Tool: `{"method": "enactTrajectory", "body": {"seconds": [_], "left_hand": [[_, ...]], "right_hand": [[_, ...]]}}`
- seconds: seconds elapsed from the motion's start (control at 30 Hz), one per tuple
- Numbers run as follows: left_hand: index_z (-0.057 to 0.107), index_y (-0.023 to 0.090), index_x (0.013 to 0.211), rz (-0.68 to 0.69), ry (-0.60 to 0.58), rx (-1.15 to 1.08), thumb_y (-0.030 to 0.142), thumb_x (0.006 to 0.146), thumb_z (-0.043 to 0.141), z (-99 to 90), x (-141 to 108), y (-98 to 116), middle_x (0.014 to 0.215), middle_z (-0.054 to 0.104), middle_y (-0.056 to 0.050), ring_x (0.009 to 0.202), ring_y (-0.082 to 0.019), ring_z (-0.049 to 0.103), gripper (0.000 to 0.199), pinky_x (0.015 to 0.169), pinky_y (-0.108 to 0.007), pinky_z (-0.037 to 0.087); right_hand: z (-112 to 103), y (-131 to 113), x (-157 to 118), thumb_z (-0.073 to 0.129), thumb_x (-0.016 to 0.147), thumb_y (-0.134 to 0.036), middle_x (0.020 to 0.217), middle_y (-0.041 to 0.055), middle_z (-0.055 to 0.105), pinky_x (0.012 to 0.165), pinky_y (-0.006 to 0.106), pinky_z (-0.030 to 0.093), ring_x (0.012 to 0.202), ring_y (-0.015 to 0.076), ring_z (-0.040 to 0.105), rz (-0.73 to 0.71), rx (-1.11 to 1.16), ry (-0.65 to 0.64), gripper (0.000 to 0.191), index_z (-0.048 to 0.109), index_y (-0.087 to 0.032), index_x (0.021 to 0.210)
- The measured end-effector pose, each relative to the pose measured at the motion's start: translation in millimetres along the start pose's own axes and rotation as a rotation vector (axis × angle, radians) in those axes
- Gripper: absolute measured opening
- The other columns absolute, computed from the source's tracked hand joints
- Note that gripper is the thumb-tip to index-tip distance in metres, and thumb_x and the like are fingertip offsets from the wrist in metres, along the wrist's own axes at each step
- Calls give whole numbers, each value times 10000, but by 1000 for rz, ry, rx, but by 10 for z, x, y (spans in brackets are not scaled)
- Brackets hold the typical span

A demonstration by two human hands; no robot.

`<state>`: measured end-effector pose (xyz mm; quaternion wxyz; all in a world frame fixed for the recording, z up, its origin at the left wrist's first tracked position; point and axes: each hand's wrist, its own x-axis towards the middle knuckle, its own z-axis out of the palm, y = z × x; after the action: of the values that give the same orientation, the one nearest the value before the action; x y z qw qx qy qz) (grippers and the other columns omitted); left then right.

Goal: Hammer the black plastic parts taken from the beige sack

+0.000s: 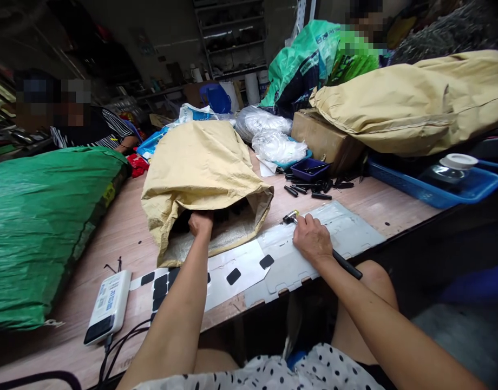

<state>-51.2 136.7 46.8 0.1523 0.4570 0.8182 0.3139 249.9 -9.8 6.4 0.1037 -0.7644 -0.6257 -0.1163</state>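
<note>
A tan sack (pixel 208 162) lies on its side with its mouth towards me. My left hand (pixel 201 222) reaches into that mouth, and its fingers are hidden in the shadow among dark pieces. My right hand (pixel 313 238) is closed around a small hammer (pixel 347 264). Its black handle sticks out behind the hand, and its metal head with a yellowish end shows beyond the fingers. Beneath the right hand lies a grey board (pixel 350 230) covered with clear tape. Black rounded patches (pixel 234 276) lie on white paper in front of the sack.
A white power bank (pixel 109 306) with black cables sits at the near left, beside a full green sack (pixel 41 227). Black tubular pieces (pixel 321 195) lie near a small purple basket (pixel 309 169). At right is a blue tray (pixel 427 181). A person (pixel 98 127) sits across at left.
</note>
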Motion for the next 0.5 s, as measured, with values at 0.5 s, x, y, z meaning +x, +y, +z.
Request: {"method": "enactTrajectory", "body": {"seconds": [0.5], "left_hand": [[703, 235, 941, 762, -486, -136, 245, 835, 734, 37, -1510, -326, 942, 677, -22, 898, -206, 605, 111, 814, -319, 470]], "right_hand": [[17, 4, -26, 429, 987, -243, 1051, 126, 605, 721, 341, 342, 947, 248, 545, -4, -1, 12, 282, 612, -152, 1181]]}}
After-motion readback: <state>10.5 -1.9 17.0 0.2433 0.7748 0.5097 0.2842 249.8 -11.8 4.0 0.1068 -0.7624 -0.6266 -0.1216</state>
